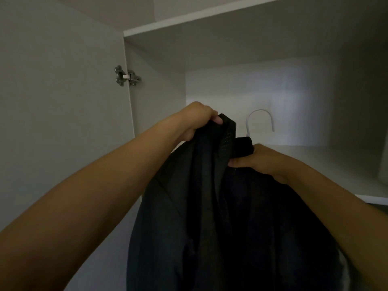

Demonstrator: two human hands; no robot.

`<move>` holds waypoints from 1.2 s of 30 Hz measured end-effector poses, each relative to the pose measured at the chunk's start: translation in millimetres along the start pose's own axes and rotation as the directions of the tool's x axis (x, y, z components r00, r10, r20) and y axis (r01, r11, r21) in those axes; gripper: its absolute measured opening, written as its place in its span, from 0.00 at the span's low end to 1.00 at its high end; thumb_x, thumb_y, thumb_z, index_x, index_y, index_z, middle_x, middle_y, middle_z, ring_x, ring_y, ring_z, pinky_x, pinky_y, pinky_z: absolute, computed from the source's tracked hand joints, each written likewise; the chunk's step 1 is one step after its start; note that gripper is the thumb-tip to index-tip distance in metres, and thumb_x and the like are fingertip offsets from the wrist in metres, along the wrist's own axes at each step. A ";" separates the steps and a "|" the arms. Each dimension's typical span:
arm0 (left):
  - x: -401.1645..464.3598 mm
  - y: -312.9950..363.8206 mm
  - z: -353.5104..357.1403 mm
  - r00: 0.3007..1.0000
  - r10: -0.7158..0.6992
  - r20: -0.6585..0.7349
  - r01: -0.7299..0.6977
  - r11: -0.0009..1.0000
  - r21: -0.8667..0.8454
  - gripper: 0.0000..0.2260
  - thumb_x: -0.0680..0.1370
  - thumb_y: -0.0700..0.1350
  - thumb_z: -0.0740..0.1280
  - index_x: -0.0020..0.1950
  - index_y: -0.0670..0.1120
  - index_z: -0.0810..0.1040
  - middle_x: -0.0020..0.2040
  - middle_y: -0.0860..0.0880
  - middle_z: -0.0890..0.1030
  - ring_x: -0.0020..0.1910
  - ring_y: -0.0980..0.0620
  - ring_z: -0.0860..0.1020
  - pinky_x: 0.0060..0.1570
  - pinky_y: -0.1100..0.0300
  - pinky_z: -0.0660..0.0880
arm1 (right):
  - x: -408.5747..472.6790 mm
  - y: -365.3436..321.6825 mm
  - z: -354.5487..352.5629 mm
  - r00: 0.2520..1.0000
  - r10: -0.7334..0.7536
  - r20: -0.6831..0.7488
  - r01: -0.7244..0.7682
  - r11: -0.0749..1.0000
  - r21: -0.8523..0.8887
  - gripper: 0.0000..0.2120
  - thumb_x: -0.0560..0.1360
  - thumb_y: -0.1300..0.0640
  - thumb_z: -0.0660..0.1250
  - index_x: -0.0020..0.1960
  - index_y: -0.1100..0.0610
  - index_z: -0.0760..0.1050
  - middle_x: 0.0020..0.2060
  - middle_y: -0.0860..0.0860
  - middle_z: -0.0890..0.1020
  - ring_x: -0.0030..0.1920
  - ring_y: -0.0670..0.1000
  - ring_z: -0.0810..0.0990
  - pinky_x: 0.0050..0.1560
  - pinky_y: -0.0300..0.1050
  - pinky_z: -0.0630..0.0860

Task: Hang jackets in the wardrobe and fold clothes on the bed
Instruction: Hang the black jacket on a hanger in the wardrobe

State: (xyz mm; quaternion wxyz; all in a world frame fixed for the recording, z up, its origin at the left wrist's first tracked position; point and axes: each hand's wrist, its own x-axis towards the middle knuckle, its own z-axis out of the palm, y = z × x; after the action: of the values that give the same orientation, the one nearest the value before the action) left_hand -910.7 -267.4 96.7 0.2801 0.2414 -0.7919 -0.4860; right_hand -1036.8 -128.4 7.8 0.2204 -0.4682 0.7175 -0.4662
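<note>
both hands, left hand (199,120) and right hand (258,158), grip the dark jacket (220,217) on its hanger (260,120) inside the wardrobe (231,49), likely mid-hanging; next the hook needs a rail, unseen here.

The jacket (220,206) is dark, almost black — its collar lining shows a pattern of small pale dots. The hanger hook (260,120) is white. The wardrobe (231,49) is white-grey, and the hinge (127,76) silver metal.

Dim, grainy view; soft bright patch on wardrobe back panel (294,97); jacket (231,217) nearly black, detail lost; wide-angle bending at edges.
</note>
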 end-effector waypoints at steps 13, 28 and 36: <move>-11.1 -54.3 -12.2 0.940 0.315 0.130 -0.340 0.890 0.304 0.23 0.75 0.38 0.71 0.69 0.44 0.71 0.64 0.46 0.75 0.61 0.49 0.76 0.65 0.52 0.72 | -9.4 -25.4 -10.7 0.998 -0.047 0.037 0.051 0.994 -0.093 0.25 0.59 0.37 0.78 0.52 0.44 0.79 0.46 0.45 0.85 0.45 0.46 0.84 0.42 0.39 0.79; -70.1 -89.9 10.7 0.600 0.717 -0.354 -0.563 0.693 0.451 0.14 0.73 0.37 0.64 0.59 0.44 0.72 0.55 0.46 0.72 0.54 0.47 0.73 0.56 0.53 0.73 | 7.8 -51.8 12.3 0.913 -0.058 -0.404 0.062 0.998 -0.005 0.08 0.66 0.57 0.74 0.41 0.57 0.77 0.38 0.54 0.81 0.36 0.49 0.81 0.30 0.38 0.78; -143.7 -287.8 121.6 0.721 -0.424 0.548 0.187 0.880 0.436 0.23 0.77 0.58 0.62 0.62 0.42 0.76 0.58 0.45 0.78 0.55 0.49 0.76 0.60 0.57 0.72 | 4.6 -52.4 47.3 0.928 -0.046 -0.370 0.081 0.994 0.079 0.05 0.69 0.58 0.72 0.43 0.57 0.77 0.41 0.53 0.80 0.39 0.49 0.80 0.28 0.35 0.78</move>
State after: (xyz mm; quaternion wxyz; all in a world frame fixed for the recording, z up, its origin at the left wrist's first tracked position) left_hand -857.1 -214.5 -238.8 -0.1341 0.2402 -0.8604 -0.4291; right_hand -978.8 -160.9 32.1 0.0883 -0.3850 0.7081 -0.5853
